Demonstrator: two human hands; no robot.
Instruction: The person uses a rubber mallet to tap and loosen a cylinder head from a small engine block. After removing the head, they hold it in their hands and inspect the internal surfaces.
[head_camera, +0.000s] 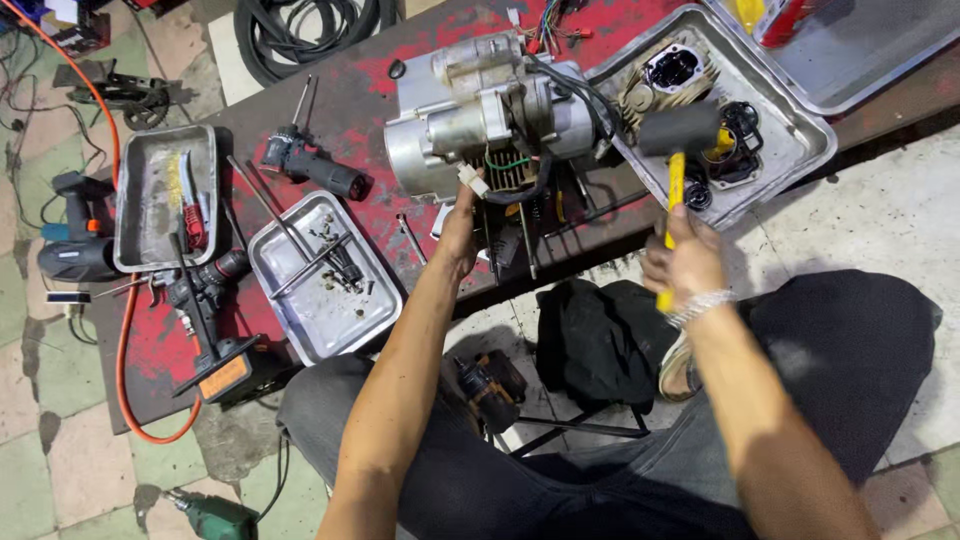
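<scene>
Mallet raised beside a grey metal engine (490, 125).
Right hand (685, 262) grip clenched on the mallet (678, 140)'s yellow handle, black rubber head above; left hand (460, 232) grip pressed under the engine, closure unclear.

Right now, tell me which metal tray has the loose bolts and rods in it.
The small square tray nearest the left hand: bolts and long rods lie in it. The rectangular tray farther left holds a brush and a red-handled tool instead.

The grey cast-metal engine block (490, 120) looks dull and matt; the black rubber-headed mallet with yellow plastic handle (677, 150) is smooth; the red-painted worktop (400, 90) is worn.
</scene>
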